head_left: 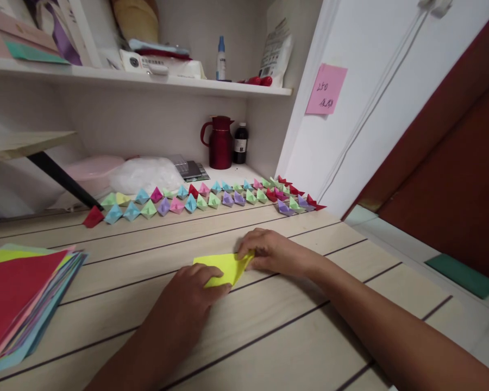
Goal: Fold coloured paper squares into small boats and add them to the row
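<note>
A yellow sheet of paper point(224, 266), partly folded, lies flat on the pale wooden surface point(269, 336). My left hand point(189, 296) rests on its near left edge, fingers curled down and pressing the paper. My right hand point(269, 252) presses the paper's right corner with bent fingers. Beyond the paper stand two rows of small folded paper boats point(204, 198) in red, blue, green, pink and purple.
A stack of coloured paper sheets point(20, 296), red on top, lies at the left. At the back stand a dark red jug point(220, 142) and a dark bottle point(240, 143) under a white shelf point(146, 81). A pink note point(326, 89) sticks on the white panel.
</note>
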{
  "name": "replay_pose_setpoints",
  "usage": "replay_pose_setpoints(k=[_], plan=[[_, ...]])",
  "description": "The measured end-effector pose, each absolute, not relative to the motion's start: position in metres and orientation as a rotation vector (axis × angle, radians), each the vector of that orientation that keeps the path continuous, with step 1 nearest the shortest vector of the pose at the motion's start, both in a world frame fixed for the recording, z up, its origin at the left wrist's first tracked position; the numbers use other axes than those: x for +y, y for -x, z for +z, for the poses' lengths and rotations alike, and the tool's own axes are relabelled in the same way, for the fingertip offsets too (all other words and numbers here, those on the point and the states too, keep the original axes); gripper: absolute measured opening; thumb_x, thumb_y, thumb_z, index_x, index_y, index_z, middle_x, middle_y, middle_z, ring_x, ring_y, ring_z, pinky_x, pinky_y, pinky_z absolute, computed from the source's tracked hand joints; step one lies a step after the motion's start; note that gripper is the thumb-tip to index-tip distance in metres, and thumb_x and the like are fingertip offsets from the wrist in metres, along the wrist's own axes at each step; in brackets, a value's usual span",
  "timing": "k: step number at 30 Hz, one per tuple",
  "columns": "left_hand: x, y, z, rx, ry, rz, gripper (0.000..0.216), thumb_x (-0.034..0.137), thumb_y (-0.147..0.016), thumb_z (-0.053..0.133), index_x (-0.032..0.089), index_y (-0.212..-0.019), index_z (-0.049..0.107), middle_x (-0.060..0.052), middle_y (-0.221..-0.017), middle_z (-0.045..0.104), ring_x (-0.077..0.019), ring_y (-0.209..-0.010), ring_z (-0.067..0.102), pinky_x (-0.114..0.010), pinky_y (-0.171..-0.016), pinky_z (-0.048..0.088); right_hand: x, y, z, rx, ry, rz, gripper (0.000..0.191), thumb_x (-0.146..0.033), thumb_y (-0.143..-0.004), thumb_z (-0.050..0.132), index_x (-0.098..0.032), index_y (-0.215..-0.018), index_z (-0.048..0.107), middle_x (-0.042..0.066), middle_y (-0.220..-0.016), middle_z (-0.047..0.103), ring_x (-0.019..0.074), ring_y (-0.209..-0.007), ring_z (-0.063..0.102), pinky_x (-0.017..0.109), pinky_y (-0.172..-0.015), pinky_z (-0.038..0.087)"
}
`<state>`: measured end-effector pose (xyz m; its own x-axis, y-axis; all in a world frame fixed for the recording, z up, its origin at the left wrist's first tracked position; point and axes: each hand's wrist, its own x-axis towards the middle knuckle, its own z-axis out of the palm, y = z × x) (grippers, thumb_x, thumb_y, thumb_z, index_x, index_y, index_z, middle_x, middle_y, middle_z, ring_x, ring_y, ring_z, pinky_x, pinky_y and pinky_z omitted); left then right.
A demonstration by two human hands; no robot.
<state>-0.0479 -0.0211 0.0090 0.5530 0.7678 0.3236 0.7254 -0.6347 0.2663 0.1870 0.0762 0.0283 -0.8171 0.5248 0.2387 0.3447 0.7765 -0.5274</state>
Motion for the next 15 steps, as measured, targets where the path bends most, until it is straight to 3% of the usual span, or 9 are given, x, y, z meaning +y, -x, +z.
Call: replay_pose_setpoints(k=[9, 15], plan=[[-0.021, 0.050, 0.004, 1.298, -2.515, 0.714, 0.044, 0.003, -0.083, 0.037, 0.024, -0.104, 0.069, -0.006, -0.115, 0.067, -0.0208, -0.108, 0.058, -0.040, -0.093, 0.047, 0.085, -0.170, 0.008, -2.358, 0.939, 0.707, 0.010, -0.028, -0.078, 0.072, -0.019, -0.082, 0.069, 0.003, -0.084, 0.066, 0.0169, -0.083, 0.058, 0.028, -0.073, 0.043], [-0.018, 0.050, -0.007, 1.343, -2.561, 0.700, 0.059, 0.002, -0.083, 0.036, 0.028, -0.135, 0.048, -0.006, -0.125, 0.061, -0.0209, -0.113, 0.052, -0.043, -0.098, 0.043, 0.085, -0.165, 0.007, -2.368, 1.079, 0.595, 0.013, -0.024, -0.073, 0.075, -0.018, -0.074, 0.064, 0.001, -0.076, 0.062, 0.0152, -0.077, 0.054, 0.026, -0.071, 0.038]])
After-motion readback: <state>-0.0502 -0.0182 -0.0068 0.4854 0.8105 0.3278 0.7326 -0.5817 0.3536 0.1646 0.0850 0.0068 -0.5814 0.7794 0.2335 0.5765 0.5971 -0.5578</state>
